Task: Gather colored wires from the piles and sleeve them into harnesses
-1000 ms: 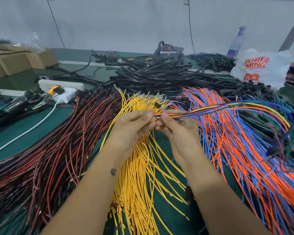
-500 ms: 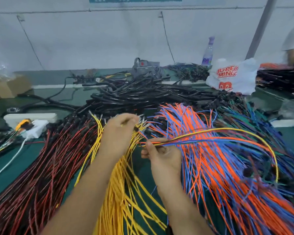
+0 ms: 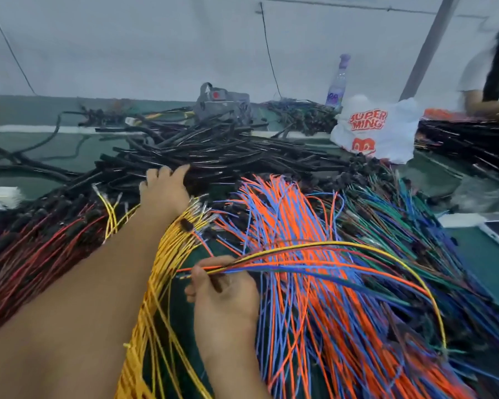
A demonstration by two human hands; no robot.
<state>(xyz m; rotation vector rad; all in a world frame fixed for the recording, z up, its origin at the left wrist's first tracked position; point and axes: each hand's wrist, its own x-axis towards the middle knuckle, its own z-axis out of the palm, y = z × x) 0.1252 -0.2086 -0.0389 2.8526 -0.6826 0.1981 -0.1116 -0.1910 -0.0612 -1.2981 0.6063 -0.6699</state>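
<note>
The left hand (image 3: 164, 190) has left the bundle it was touching a second ago and now reaches far across the table, fingers extended and only slightly bent, their tips resting on the near edge of the heap of black sleeves (image 3: 213, 151); I cannot tell whether they have caught hold of one. Half a second ago that hand was still over the metal-tipped ends of the yellow wire pile (image 3: 156, 298), which its forearm now crosses. The right hand (image 3: 225, 300) stays low and close to the body, thumb and fingers pinching the gathered bundle of mixed wires (image 3: 314, 260) by its left end; the yellow, orange, blue and dark strands arc away to the right over the orange and blue wire pile (image 3: 300, 226) and droop at the far side. A second ago both hands were pressed together on that bundle's tips; now they are well apart. To the left lies the red and black wire pile (image 3: 32, 254), to the right the green and dark blue wire pile (image 3: 401, 214). Beyond the sleeves, a white plastic bag (image 3: 378, 131) with red lettering sits beside a clear bottle (image 3: 337, 84) with a purple cap, and a gray tool (image 3: 222, 103) lies behind the heap. A second person's arm (image 3: 490, 105) shows at the far right edge of the green table (image 3: 484, 254), more of it than in the earlier view.
</note>
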